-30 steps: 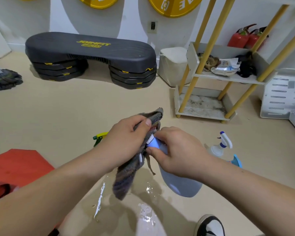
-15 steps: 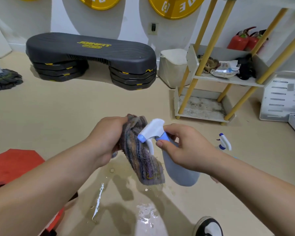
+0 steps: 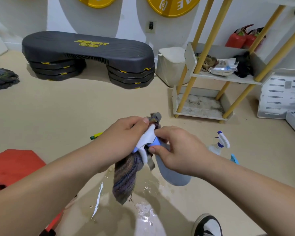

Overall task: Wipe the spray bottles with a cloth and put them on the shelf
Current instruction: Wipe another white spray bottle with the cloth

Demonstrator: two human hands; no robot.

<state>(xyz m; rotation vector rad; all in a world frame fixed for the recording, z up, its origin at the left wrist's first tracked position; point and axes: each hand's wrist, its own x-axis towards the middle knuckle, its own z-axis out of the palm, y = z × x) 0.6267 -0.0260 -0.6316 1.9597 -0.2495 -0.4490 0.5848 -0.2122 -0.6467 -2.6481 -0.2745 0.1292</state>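
Observation:
My right hand (image 3: 179,150) grips the neck of a pale blue spray bottle (image 3: 174,174) held tilted over the wet floor. Its white trigger head (image 3: 147,138) points toward my left hand (image 3: 124,138), which holds a dark striped cloth (image 3: 126,178) pressed round that head. The cloth's end hangs down below my hands. A second spray bottle (image 3: 220,144) with a white and blue head stands on the floor to the right. A green and yellow nozzle (image 3: 95,136) pokes out from behind my left hand. The shelf (image 3: 226,79) with yellow legs stands at the back right.
A puddle (image 3: 143,213) shines on the beige floor under my hands, beside my shoe (image 3: 208,225). A red object (image 3: 14,167) lies left. A black step platform (image 3: 87,57), a mop (image 3: 2,79) and a white bin (image 3: 170,65) line the back wall. The middle shelf holds rags and packets.
My left hand has brought the cloth back up over the bottle's trigger head, which was bare half a second ago. My right hand keeps its hold on the neck.

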